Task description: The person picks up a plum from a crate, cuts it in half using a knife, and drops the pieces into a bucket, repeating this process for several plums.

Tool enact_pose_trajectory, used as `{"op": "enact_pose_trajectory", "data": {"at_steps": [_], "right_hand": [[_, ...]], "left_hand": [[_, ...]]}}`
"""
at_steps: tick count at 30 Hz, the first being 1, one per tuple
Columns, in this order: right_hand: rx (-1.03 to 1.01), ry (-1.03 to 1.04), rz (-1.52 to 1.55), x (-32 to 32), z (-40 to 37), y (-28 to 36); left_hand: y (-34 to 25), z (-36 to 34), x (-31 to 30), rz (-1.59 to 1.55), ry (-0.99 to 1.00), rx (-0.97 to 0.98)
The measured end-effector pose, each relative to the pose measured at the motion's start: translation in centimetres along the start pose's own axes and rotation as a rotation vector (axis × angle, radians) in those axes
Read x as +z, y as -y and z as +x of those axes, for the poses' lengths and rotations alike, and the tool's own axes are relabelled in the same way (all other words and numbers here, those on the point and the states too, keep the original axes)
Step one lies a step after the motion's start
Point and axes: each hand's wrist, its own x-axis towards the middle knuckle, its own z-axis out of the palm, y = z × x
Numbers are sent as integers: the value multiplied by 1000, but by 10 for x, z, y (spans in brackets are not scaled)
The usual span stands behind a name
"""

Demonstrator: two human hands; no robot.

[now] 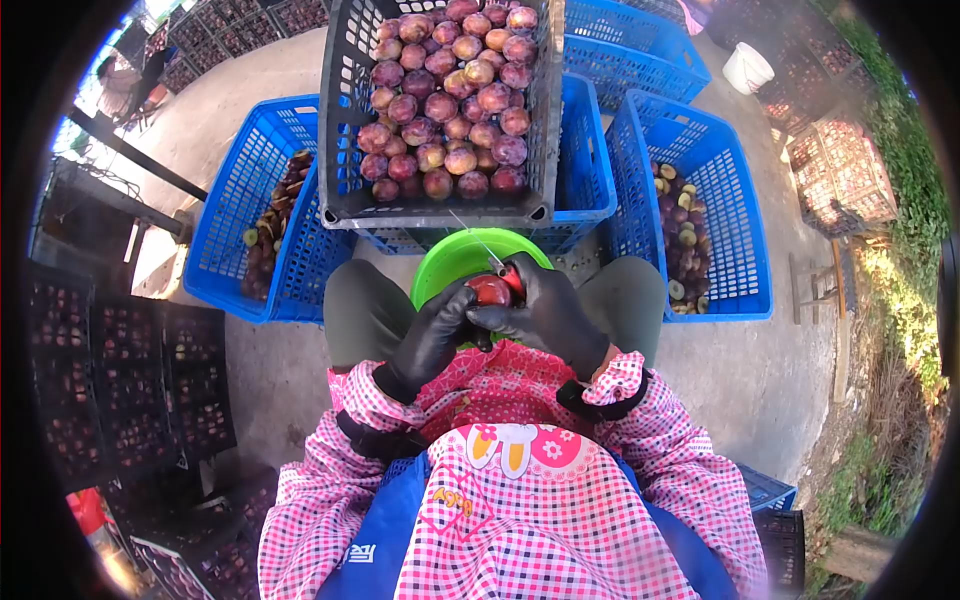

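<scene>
You are holding 1 plum (490, 290) over the green basin's (447, 262) near rim, left hand (432, 335) fingers wrapping its sides, right hand (548, 312) gripping the knife (478, 243) at it. Probably soft and slippery once cut: be cradling the sides, not squeezing.

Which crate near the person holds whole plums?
The dark grey crate straight ahead, heaped with whole plums; the left blue crate and the right blue crate hold cut fruit.
</scene>
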Motion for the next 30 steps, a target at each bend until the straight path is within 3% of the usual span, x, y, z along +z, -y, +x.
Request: {"op": "enact_pose_trajectory", "data": {"at_steps": [1,3,7,9,10,11,12,13,15,16,17,18,19,20,21,22,23,25,27,29,30], "right_hand": [[-1,3,0,2,-1,-1],[-1,-109,-38,9,-4,-5],[-18,-174,116,16,-2,0],[-148,-311,-106,12,-3,13],[-142,-307,-105,9,-3,16],[-255,-307,-180,4,0,17],[-368,-302,-255,0,2,15],[-352,-293,-252,-3,2,11],[-546,-112,-318,-11,5,2],[-587,40,-375,-16,6,6],[-588,44,-369,-18,6,4],[-537,63,-296,-21,6,1],[-498,83,-234,-26,9,-1],[-277,2,50,-20,7,-21],[87,19,604,-18,11,-23],[126,9,811,-17,10,-25],[164,-4,1020,-17,9,-29],[110,13,1046,-16,8,-39],[103,90,1081,-19,1,-37],[132,65,1086,-21,-4,-34],[162,69,1110,-23,-5,-34]], "left_hand": [[0,2,11,-1,-3,2],[5,4,25,585,-271,434],[16,18,18,862,-331,596],[28,29,33,-245,-358,227],[41,29,7,-435,-108,127],[38,24,3,-440,-114,120],[35,19,2,-256,-69,59],[33,14,7,-74,-22,-10],[31,13,14,-54,-80,-27],[29,12,9,-281,56,-224],[26,9,7,-505,194,-422],[31,10,18,-424,7,-441],[25,15,18,-419,14,-434],[17,26,16,-428,157,-393],[11,31,15,-441,292,-354],[-2,27,32,-140,117,-212],[-2,27,28,-138,112,-207],[1,36,13,-507,157,-418],[7,36,5,-539,188,-416],[6,33,12,-558,2,-334],[7,32,7,-569,26,-343]]}}
